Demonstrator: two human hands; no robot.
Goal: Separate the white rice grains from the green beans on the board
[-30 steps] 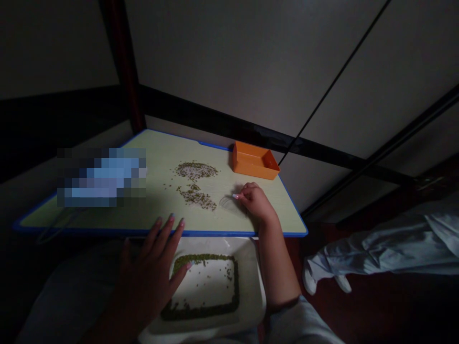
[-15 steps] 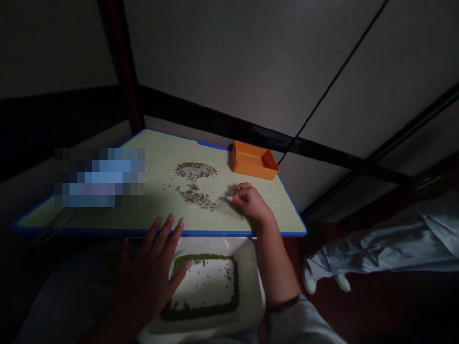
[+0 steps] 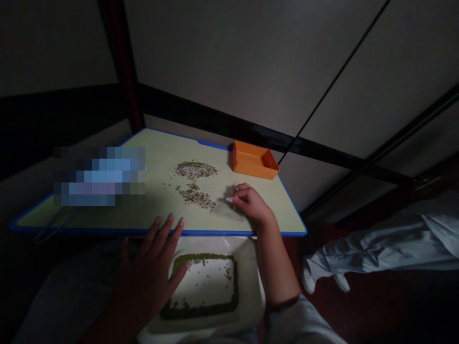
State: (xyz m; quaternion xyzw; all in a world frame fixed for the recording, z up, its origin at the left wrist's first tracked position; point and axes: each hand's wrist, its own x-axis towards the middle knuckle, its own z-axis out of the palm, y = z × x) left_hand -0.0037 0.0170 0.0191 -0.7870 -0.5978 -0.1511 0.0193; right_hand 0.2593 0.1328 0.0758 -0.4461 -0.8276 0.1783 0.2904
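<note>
My right hand (image 3: 248, 200) is closed in a pinch on a clear plastic piece (image 3: 229, 210), whose exact kind I cannot make out. The piece rests on or just above the tabletop, right of a small patch of mixed green beans and pale grains (image 3: 199, 198). A second, rounder pile of green beans and pale grains (image 3: 195, 169) lies behind it. With fingers spread, my left hand (image 3: 154, 267) reaches over a white basin (image 3: 247, 282) to the table's front edge, holding nothing. Green beans (image 3: 201, 313) line the basin's bottom edges, with some scattered across its middle.
The pale table (image 3: 118, 217) has a blue rim. An orange box (image 3: 254, 165) stands at its back right corner. A pixelated bluish thing (image 3: 103, 177) is at the left. Another person's legs (image 3: 373, 248) are at the right, and a panelled wall (image 3: 229, 67) rises behind.
</note>
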